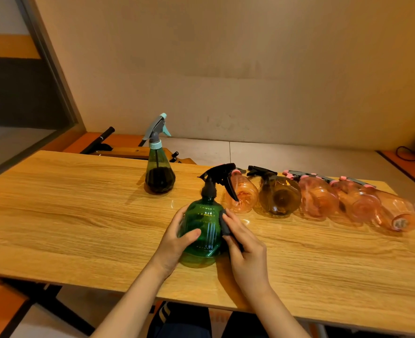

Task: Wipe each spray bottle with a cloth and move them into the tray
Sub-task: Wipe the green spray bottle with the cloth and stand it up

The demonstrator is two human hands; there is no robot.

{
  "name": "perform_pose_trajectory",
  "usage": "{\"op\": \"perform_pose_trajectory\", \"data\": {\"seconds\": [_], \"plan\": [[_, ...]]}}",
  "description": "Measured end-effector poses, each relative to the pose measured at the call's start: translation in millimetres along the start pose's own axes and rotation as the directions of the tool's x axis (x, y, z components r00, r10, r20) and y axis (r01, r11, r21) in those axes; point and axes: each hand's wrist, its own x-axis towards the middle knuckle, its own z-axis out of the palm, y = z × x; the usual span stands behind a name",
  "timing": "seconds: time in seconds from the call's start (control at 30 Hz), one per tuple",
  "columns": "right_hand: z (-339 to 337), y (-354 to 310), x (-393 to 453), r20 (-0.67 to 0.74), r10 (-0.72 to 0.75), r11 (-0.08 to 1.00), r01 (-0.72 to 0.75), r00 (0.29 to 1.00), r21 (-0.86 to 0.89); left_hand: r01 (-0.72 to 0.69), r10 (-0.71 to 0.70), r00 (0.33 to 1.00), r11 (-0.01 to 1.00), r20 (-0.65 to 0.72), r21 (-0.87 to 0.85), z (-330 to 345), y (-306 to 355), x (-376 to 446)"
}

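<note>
Woodgrain table (79, 215), ribbed green bottle (201, 230)

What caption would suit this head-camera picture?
Left hand steadies a green spray bottle while the right hand wipes it with a dark cloth.

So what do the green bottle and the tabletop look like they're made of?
Green bottle: translucent glossy plastic, judging by bright highlights along its ribs and the see-through body; its trigger head looks like matte black plastic. Table: wood-grain surface with a light sheen, probably laminate rather than solid wood, though that is uncertain.
</note>
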Motion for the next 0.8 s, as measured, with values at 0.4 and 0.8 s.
{"op": "perform_pose_trajectory", "data": {"seconds": [0.4,0.8], "plan": [[-15.7,-5.3,34.0,0.221,0.057,0.997,-0.066,0.974,0.032,-0.008,-0.009,0.993,0.99,0.12,0.139,-0.2,3.2,-2.3],[-3.6,1.5,13.9,0.121,0.211,0.964,-0.227,0.97,0.139,0.04,-0.04,0.998,0.999,0.045,0.005,0.4,4.0,-2.0]]}}
